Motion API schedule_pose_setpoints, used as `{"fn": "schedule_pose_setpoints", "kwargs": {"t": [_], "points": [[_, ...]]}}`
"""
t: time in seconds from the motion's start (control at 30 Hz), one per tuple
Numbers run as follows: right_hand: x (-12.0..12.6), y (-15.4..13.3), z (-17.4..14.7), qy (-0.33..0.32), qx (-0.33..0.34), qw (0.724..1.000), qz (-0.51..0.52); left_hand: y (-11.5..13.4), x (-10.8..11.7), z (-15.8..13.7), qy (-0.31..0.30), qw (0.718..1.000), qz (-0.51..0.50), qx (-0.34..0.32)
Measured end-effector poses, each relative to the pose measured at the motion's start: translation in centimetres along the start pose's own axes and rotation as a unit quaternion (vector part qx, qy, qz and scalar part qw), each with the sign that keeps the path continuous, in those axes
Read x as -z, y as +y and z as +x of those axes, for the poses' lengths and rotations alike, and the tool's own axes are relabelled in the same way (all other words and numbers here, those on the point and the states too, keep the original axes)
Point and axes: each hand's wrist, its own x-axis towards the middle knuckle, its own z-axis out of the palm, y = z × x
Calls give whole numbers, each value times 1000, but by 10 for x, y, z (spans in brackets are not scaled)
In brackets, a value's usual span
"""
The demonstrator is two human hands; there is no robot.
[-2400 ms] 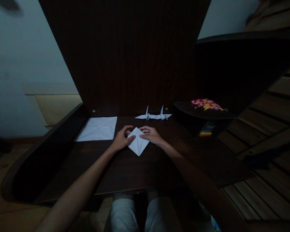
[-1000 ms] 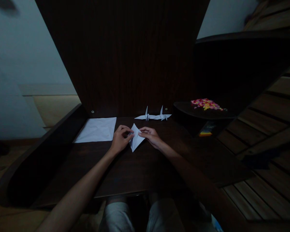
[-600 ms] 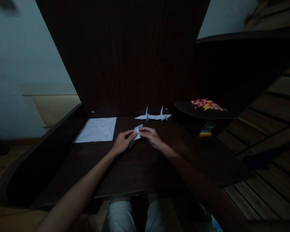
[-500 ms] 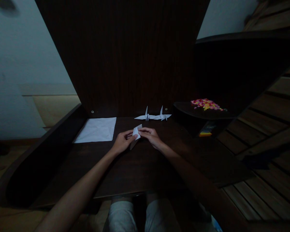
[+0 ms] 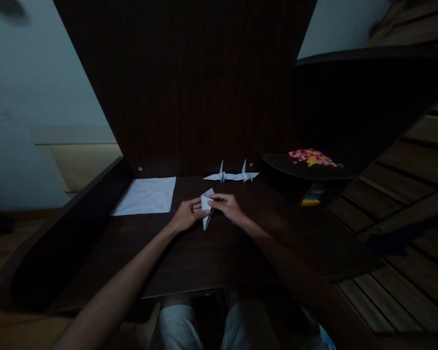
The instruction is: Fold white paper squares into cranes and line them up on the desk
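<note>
A small piece of folded white paper (image 5: pixel 206 202) is held between my two hands, just above the dark desk. My left hand (image 5: pixel 187 214) grips its left side, thumb in front and fingers behind. From the right, my right hand (image 5: pixel 229 206) pinches its upper right edge with thumb and fingertips. One pointed flap hangs down below the thumbs, and another point sticks up at the top. Behind the hands, two white paper cranes (image 5: pixel 233 177) stand side by side near the back panel.
White square paper (image 5: pixel 146 197) lies at the desk's back left, beside the raised side board (image 5: pixel 69 228). On a low rounded shelf (image 5: pixel 277 163) at the right sits a heap of small pink, red and yellow pieces (image 5: pixel 312 157). A slatted wooden surface (image 5: pixel 405 282) lies further right.
The folded paper has turned between my fingers: its lower point now hangs more upright and its front face shows wider. Both hands stay in nearly the same place.
</note>
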Motion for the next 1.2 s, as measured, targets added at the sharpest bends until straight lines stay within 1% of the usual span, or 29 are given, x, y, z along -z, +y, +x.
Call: {"fn": "schedule_pose_setpoints", "kwargs": {"t": [0.1,0.2,0.27,0.4,0.47,0.5,0.6,0.67,0.87,1.03,1.2], "points": [[0,0,-1,-1,18,1000,-21,1,-1,0,4,1000,-7,18],[0,-1,-2,16,50,997,-60,0,-1,0,14,999,-3,31],[1,-2,-2,44,69,992,-91,-1,0,2,34,999,-8,30],[5,-5,0,128,89,975,-160,-2,5,5,85,996,-26,14],[7,-4,1,142,88,971,-170,-1,7,6,108,994,-32,8],[8,-3,2,137,84,974,-160,-1,8,6,116,993,-37,6],[6,1,3,96,58,991,-78,-1,9,7,130,990,-51,5],[4,3,3,79,51,994,-53,-1,8,7,136,989,-55,8],[0,1,1,66,65,995,-44,1,6,5,139,988,-66,14],[0,-4,-1,63,53,996,-39,0,7,6,149,986,-73,13],[2,-10,-3,55,26,998,14,2,10,8,168,981,-100,16]]}}
